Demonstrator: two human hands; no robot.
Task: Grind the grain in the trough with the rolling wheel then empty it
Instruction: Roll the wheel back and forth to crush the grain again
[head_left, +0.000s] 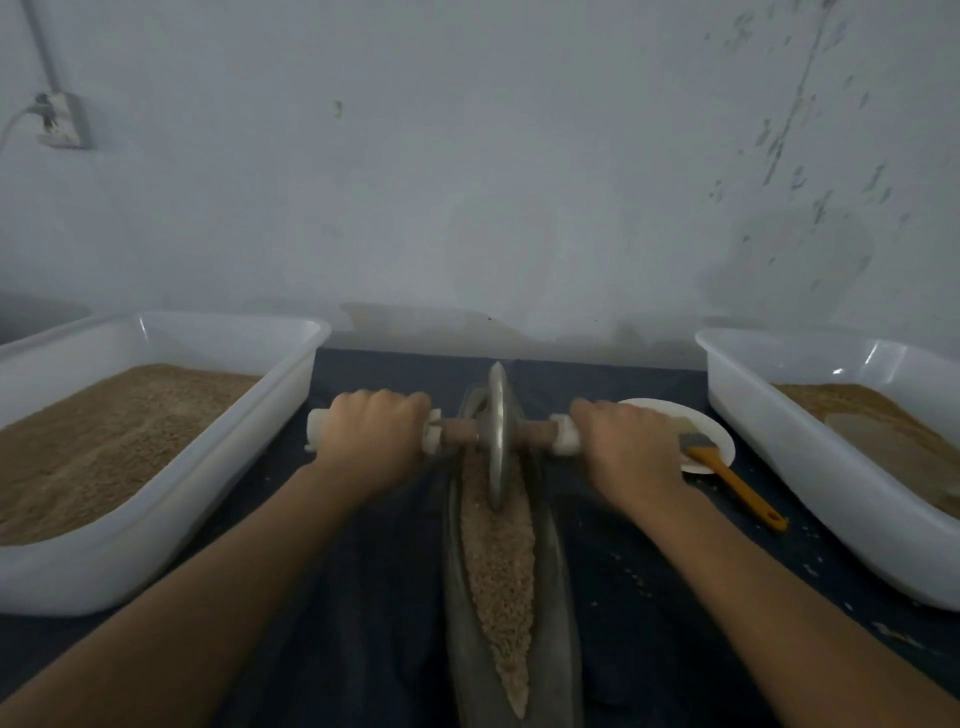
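A long, narrow grey metal trough (457, 597) runs away from me down the middle of the dark cloth, filled with pale brown grain (501, 561). A metal rolling wheel (497, 436) stands upright in the far end of the trough on a wooden axle with white handle ends. My left hand (374, 436) grips the left handle. My right hand (631, 447) grips the right handle. Both arms are stretched forward.
A white tub (171, 499) of brown grain stands on the left, another white tub (810, 441) with grain on the right. Behind my right hand a white plate (711, 431) carries a brush with an orange handle (737, 488). Stray grains dot the cloth; a wall is close behind.
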